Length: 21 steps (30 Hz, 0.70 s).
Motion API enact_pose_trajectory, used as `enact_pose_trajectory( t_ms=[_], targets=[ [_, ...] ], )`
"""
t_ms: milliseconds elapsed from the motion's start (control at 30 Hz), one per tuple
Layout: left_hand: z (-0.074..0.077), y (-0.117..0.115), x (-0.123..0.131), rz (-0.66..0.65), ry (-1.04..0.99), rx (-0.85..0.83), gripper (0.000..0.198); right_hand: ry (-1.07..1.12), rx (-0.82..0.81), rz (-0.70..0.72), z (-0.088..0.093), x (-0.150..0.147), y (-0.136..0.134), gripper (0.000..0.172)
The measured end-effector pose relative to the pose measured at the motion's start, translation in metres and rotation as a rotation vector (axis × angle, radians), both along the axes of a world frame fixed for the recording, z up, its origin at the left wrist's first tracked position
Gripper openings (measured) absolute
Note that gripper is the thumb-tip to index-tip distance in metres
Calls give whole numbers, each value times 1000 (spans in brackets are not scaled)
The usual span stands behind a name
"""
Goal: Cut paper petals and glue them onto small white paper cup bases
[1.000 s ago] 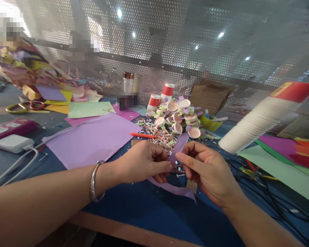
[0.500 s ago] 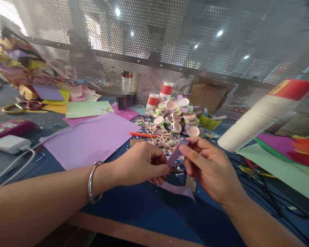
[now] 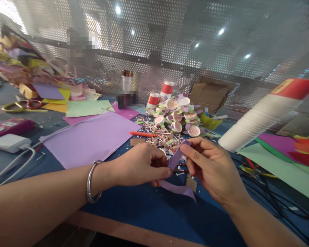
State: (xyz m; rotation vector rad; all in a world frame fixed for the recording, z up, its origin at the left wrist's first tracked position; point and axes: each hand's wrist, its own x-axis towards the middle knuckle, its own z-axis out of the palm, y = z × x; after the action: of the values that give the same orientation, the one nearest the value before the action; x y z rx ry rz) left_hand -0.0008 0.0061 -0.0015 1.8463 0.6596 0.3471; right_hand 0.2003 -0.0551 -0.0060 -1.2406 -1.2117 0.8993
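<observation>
A purple paper strip (image 3: 178, 156) is stretched between my two hands above the blue table. My left hand (image 3: 144, 164), with a silver bangle on its wrist, pinches the strip's lower part between thumb and fingers. A loose, curling tail (image 3: 179, 190) of purple paper hangs below that hand. The strip's upper end is pinched by my right hand (image 3: 208, 164), thumb on top. Just beyond the hands lie a heap of paper scraps (image 3: 167, 139) and an orange pen (image 3: 142, 134). Small corrugated cardboard pieces (image 3: 191, 184) lie close by.
Behind the scraps rises a pile of round cup bases (image 3: 177, 116) with paper tabs. A tall stack of paper cups (image 3: 262, 116) leans at right, above black cables (image 3: 267, 195). Purple sheet (image 3: 90, 137), white charger (image 3: 10, 142) and scissors (image 3: 14, 107) are at left.
Almost nothing differs. Both hands keep hold of the purple strip, and my left fingers and thumb have shifted slightly to the right along it.
</observation>
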Motion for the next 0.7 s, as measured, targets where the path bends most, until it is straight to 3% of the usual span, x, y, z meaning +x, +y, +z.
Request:
enact_pose_trajectory(
  t_ms=[267, 433, 700],
  targets=[
    [2, 4, -1, -41, -31, 90, 15, 64, 45, -26, 4, 0, 3, 18],
    [2, 6, -3, -48, -85, 2, 18, 141, 75, -53, 8, 2, 3, 16],
    [1, 17, 0, 116, -214, -112, 23, 129, 89, -118, 9, 6, 2, 16]
  ],
)
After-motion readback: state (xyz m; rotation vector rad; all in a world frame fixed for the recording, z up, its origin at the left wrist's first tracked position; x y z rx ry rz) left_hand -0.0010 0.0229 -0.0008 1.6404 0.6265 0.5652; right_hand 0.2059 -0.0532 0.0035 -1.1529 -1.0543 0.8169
